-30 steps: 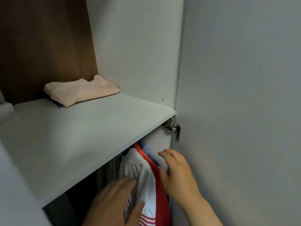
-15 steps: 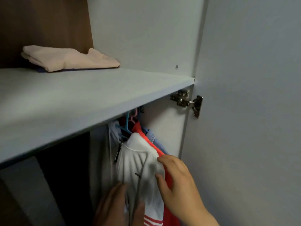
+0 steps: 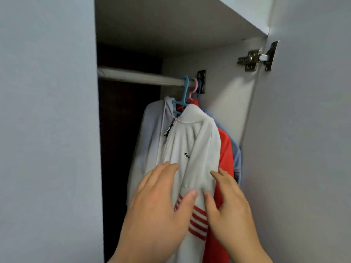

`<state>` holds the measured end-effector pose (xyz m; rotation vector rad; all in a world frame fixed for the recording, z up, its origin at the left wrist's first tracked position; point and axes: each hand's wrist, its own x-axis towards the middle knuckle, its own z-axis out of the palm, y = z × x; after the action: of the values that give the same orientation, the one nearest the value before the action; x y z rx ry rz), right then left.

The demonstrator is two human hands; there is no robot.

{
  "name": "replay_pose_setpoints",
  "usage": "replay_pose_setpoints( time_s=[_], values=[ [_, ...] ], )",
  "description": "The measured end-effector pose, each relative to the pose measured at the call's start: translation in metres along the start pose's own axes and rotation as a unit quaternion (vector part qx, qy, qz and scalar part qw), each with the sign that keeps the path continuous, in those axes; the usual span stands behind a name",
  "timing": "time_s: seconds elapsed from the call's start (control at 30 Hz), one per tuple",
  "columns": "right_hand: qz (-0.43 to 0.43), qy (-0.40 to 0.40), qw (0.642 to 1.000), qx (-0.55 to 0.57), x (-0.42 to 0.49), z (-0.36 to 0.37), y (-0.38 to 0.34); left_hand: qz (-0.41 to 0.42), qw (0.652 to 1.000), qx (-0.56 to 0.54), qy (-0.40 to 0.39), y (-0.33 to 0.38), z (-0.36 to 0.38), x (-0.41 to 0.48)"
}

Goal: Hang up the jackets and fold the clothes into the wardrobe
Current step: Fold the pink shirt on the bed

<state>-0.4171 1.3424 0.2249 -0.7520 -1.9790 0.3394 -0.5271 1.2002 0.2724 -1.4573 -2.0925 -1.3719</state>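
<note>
Left hand (image 3: 157, 211) and right hand (image 3: 229, 204), fingers nearly straight and gripping nothing, rested on the white red-striped zip jacket (image 3: 191, 145) hanging far right, apparently smoothing it; folding clothes likely came next.

This is a home, seen at the open front of a wardrobe (image 3: 228, 82) built from pale grey panels. A metal hanging rail (image 3: 140, 77) runs across the compartment to a wall bracket (image 3: 201, 80), with a blue plastic hanger (image 3: 185, 92) and a pink hanger (image 3: 194, 88) hooked over it. Everyday clothes hang close together: a pale hoodie (image 3: 152, 133), a white zip jacket (image 3: 191, 141) with red stripes, a red garment (image 3: 226, 149) and a blue garment (image 3: 236, 154) (only its edge shows). A cabinet hinge (image 3: 252, 58) carries the open door (image 3: 303, 130), and a shelf (image 3: 171, 25) closes the compartment above.
</note>
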Motion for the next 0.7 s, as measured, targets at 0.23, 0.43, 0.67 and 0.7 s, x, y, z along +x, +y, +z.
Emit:
replay_pose_setpoints(
  time_s=[0.23, 0.43, 0.67, 0.7],
  values=[
    [-0.101, -0.118, 0.987, 0.048, -0.061, -0.034, -0.007, -0.049, 0.994, 0.082, 0.045, 0.001, -0.038, -0.111],
    [-0.199, -0.189, 0.959, 0.067, -0.117, -0.05, -0.038, -0.107, 0.963, 0.246, 0.04, -0.002, -0.09, -0.196],
    [-0.266, -0.265, 0.914, 0.156, -0.177, -0.01, -0.112, -0.198, 0.926, 0.318, 0.041, -0.007, -0.148, -0.284],
    [-0.282, -0.284, 0.901, 0.17, -0.188, -0.001, -0.124, -0.215, 0.915, 0.337, 0.05, -0.008, -0.158, -0.299]
  ],
)
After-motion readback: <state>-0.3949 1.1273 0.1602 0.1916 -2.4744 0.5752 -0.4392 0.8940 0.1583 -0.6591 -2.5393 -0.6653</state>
